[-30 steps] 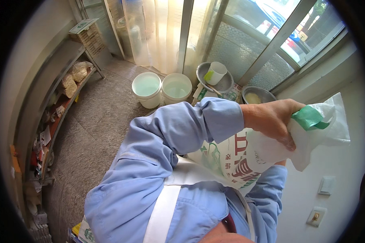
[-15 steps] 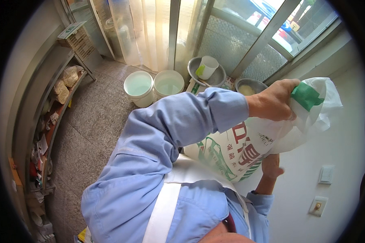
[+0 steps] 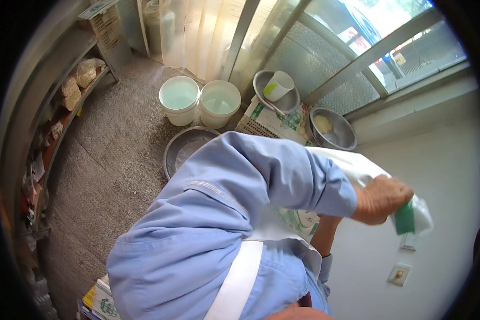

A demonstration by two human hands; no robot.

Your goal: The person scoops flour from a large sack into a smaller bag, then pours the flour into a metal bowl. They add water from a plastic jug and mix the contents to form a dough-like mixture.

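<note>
A large white sack (image 3: 344, 160) with green and red print lies tilted in front of me, partly covered by my left sleeve. My left hand (image 3: 381, 198) reaches across to the right and is closed round the gathered end of the sack, near a green patch (image 3: 405, 218). Beneath that sleeve, my right hand (image 3: 329, 221) is up against the sack's lower side; its fingers are hidden. Left of my left arm, a metal basin (image 3: 168, 152) sits on the floor, half covered by the sleeve, with something pale in it.
Two white buckets (image 3: 180, 116) of water stand on the floor ahead. Beside them, a grey bowl with a white mug (image 3: 279, 86) rests on a crate (image 3: 256, 125), with another metal basin (image 3: 344, 138) further right. Loaded shelves (image 3: 53, 154) line the left wall.
My left hand has moved down with the end of the sack, which has swung lower. My right hand has shifted left under the sleeve. The floor basin has come into view.
</note>
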